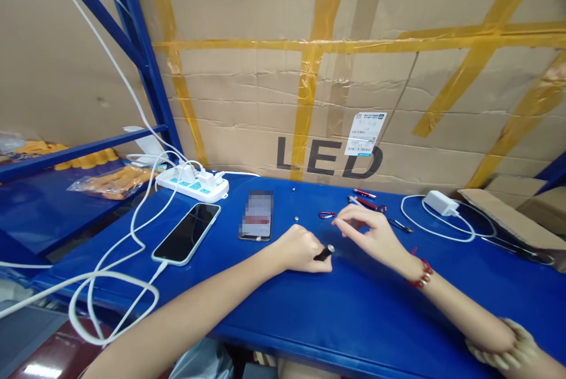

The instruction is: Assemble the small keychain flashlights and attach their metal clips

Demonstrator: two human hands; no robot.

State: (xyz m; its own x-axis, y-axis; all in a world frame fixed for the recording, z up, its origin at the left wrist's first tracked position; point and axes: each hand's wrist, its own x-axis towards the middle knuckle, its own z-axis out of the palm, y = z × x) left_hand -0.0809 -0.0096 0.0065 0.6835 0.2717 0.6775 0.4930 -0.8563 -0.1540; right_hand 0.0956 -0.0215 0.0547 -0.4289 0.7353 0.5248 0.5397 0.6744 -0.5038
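My left hand is closed around a small black tube with a silvery round end pointing up and right; the fist rests low over the blue table. To its right, my right hand hovers with thumb and fingertips drawn together in a pinch. Whatever those fingertips hold, if anything, is too small to make out. Just behind the right hand lie a red carabiner, a red pen-like tube and other red slim items. Two tiny round pieces, one a silvery disc, lie beyond my left hand.
A phone with a lit screen and a charging phone lie left. White cables run to a power strip. A white charger sits right, near dark scissors-like handles. A large taped carton walls the back.
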